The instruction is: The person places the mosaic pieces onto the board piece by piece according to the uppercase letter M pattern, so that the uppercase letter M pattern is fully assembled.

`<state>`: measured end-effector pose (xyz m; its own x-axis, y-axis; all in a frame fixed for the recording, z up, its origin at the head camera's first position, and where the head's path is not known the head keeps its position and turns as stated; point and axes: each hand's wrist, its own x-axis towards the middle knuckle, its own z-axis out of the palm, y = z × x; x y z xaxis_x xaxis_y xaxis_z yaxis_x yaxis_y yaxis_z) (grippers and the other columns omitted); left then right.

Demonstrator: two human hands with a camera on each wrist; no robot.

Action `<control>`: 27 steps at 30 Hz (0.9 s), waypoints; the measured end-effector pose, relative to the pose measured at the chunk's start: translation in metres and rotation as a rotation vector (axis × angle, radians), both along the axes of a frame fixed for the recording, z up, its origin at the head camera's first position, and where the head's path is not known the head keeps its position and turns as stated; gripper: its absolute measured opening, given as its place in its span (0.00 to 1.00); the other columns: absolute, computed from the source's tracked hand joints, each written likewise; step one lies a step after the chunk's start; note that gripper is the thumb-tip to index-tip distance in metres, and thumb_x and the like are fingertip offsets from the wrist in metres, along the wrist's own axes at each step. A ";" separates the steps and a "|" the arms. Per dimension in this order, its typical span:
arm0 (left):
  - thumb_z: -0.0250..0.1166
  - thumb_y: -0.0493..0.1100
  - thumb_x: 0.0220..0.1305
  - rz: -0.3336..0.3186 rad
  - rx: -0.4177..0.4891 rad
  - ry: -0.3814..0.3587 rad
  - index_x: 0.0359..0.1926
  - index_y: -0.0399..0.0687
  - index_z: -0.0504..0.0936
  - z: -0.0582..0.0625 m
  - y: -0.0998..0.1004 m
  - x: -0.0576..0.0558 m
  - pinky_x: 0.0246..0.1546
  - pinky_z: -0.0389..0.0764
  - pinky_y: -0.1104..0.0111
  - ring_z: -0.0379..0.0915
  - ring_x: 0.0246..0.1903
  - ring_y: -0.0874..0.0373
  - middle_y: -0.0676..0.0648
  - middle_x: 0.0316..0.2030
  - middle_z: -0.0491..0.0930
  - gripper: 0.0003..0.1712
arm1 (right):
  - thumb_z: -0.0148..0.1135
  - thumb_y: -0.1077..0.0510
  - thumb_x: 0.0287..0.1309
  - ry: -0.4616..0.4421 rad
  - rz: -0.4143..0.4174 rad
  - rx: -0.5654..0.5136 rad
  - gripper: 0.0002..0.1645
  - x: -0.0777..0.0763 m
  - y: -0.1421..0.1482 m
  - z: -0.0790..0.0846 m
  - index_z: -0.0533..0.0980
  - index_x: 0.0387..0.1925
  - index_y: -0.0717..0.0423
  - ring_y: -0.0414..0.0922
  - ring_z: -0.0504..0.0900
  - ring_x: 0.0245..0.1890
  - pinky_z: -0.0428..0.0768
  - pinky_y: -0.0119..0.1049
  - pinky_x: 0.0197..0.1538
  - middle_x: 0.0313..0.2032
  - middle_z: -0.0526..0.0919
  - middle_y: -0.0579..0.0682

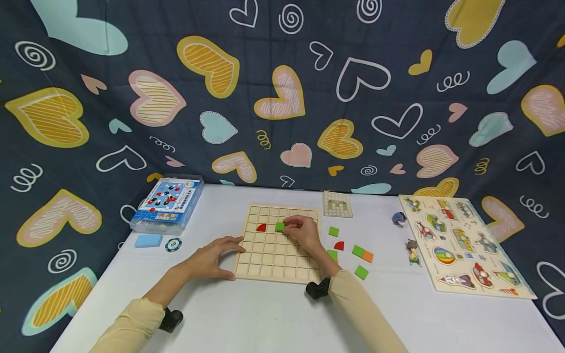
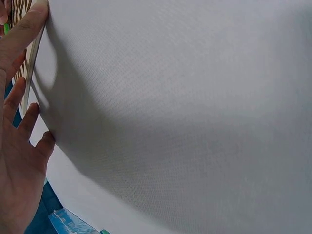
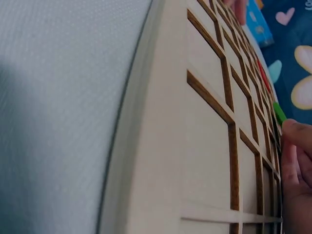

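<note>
A wooden grid board (image 1: pixel 269 271) lies on the white table. My left hand (image 1: pixel 214 259) rests at its left edge, with spread fingers and the thumb touching the rim near the front corner. Over the upper middle cells, my right hand (image 1: pixel 304 234) pinches a green square tile (image 1: pixel 279 227) between thumb and fingertips. In the right wrist view the same green tile (image 3: pixel 279 113) sticks out beyond the thumb, low over the grid. A red quarter-circle tile (image 1: pixel 261 228) sits in a cell to the left of it.
Right of the board lie several loose tiles, among them a green square (image 1: pixel 361 272), an orange square (image 1: pixel 368 256) and a red quarter-circle (image 1: pixel 339 245). A pattern card (image 1: pixel 337 203) is behind them. A picture puzzle board (image 1: pixel 468 289) stands far right, a blue box (image 1: pixel 167 201) back left.
</note>
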<state>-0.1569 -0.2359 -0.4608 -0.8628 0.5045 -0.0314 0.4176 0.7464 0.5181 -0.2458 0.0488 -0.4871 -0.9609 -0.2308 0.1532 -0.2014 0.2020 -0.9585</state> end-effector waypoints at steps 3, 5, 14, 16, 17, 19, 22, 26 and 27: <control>0.77 0.57 0.42 0.009 0.001 -0.002 0.56 0.57 0.78 0.000 0.000 0.001 0.51 0.68 0.35 0.57 0.66 0.40 0.46 0.68 0.64 0.37 | 0.69 0.72 0.48 0.010 0.015 0.017 0.13 0.000 -0.003 -0.001 0.82 0.40 0.69 0.52 0.85 0.35 0.83 0.33 0.38 0.34 0.85 0.61; 0.77 0.57 0.42 0.010 0.003 -0.003 0.56 0.57 0.78 0.000 -0.001 0.001 0.51 0.68 0.35 0.57 0.66 0.40 0.46 0.68 0.63 0.37 | 0.69 0.72 0.48 0.010 0.027 0.026 0.14 0.000 -0.005 0.000 0.82 0.40 0.68 0.54 0.85 0.35 0.83 0.33 0.38 0.35 0.85 0.61; 0.77 0.58 0.43 0.007 0.008 -0.001 0.57 0.58 0.77 -0.002 -0.001 0.000 0.53 0.67 0.35 0.57 0.67 0.41 0.47 0.68 0.63 0.37 | 0.69 0.73 0.47 0.037 0.040 0.036 0.13 0.000 -0.013 -0.001 0.82 0.38 0.68 0.53 0.85 0.34 0.83 0.32 0.38 0.35 0.85 0.62; 0.77 0.58 0.42 0.013 0.007 -0.005 0.56 0.59 0.77 -0.002 -0.001 0.000 0.52 0.67 0.35 0.57 0.67 0.41 0.47 0.68 0.63 0.37 | 0.69 0.73 0.47 0.047 0.044 0.045 0.13 0.000 -0.014 -0.001 0.82 0.38 0.68 0.52 0.85 0.34 0.83 0.31 0.37 0.35 0.85 0.61; 0.77 0.58 0.42 0.016 0.008 -0.009 0.56 0.59 0.78 -0.002 -0.001 0.000 0.52 0.66 0.34 0.57 0.67 0.41 0.47 0.68 0.63 0.37 | 0.69 0.73 0.48 0.049 0.045 0.049 0.12 0.000 -0.014 -0.001 0.82 0.38 0.68 0.52 0.85 0.34 0.83 0.31 0.37 0.35 0.86 0.61; 0.77 0.58 0.42 0.022 0.007 -0.016 0.56 0.60 0.77 -0.003 -0.001 0.000 0.52 0.66 0.34 0.56 0.67 0.41 0.47 0.68 0.63 0.37 | 0.69 0.72 0.48 0.064 0.052 0.050 0.12 0.000 -0.015 0.000 0.82 0.38 0.69 0.53 0.85 0.34 0.83 0.31 0.37 0.35 0.85 0.62; 0.77 0.58 0.42 0.024 0.007 -0.022 0.56 0.60 0.77 -0.003 0.000 0.000 0.52 0.66 0.34 0.56 0.67 0.41 0.47 0.68 0.63 0.37 | 0.69 0.72 0.48 0.075 0.067 0.037 0.12 -0.001 -0.017 0.000 0.81 0.38 0.70 0.56 0.85 0.34 0.83 0.35 0.38 0.35 0.85 0.65; 0.77 0.58 0.43 0.023 0.010 -0.026 0.56 0.59 0.77 -0.002 0.000 0.000 0.53 0.65 0.34 0.56 0.67 0.41 0.47 0.68 0.63 0.37 | 0.69 0.72 0.48 0.062 0.079 0.010 0.13 -0.001 -0.018 0.000 0.80 0.39 0.72 0.60 0.84 0.36 0.84 0.41 0.40 0.36 0.84 0.67; 0.77 0.58 0.43 0.024 0.010 -0.026 0.56 0.59 0.77 -0.002 0.000 0.000 0.53 0.65 0.34 0.56 0.67 0.41 0.47 0.68 0.63 0.37 | 0.69 0.72 0.48 0.059 0.079 0.008 0.13 -0.001 -0.018 0.000 0.80 0.39 0.72 0.60 0.84 0.36 0.84 0.41 0.40 0.37 0.84 0.67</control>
